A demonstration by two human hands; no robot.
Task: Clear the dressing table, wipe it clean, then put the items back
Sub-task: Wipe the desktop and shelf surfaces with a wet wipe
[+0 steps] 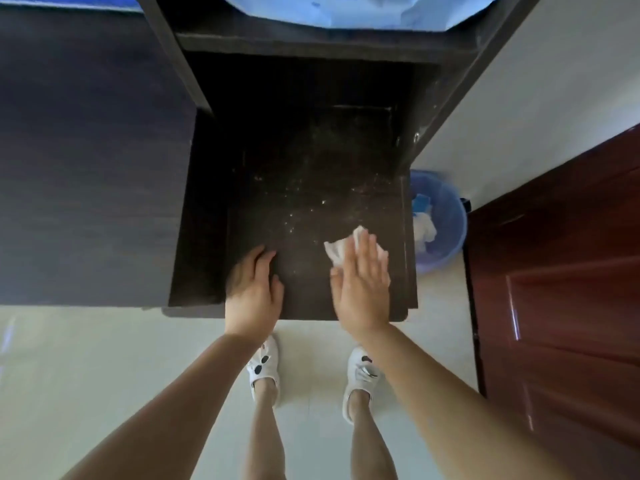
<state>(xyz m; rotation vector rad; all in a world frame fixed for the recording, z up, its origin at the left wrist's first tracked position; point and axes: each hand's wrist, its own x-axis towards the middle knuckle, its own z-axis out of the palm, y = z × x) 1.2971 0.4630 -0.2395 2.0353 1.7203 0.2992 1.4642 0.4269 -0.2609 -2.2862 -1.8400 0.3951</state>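
Seen from above, largest first: pale tiled floor [104, 375] under 2 bare legs in white slippers [265, 368]. Dark dressing table [304, 161] ahead, its top speckled with pale dust beyond the fingertips of both hands, thickest just past the right fingers. Dark cabinet face [86, 150] well to the left of the left fingers. Reddish-brown door [561, 289] far out to the right of the right fingers. Pale blue plastic sheet [346, 12] on the upper shelf, well beyond both sets of fingertips. Blue translucent waste bin [446, 216] on the floor just past the table's right edge, to the right of the right fingers, with white and blue scraps inside.

Left hand [254, 292] at the table's near edge, palm down, fingers [265, 261] loosely bent and resting on the dark top, holding nothing. Right hand [363, 285] flat, fingers [367, 254] straight and together, pressing down on a crumpled white tissue [337, 249]. Tissue lying on the tabletop under the right fingers, bunched out to their left and past their tips, near the table's front right corner.
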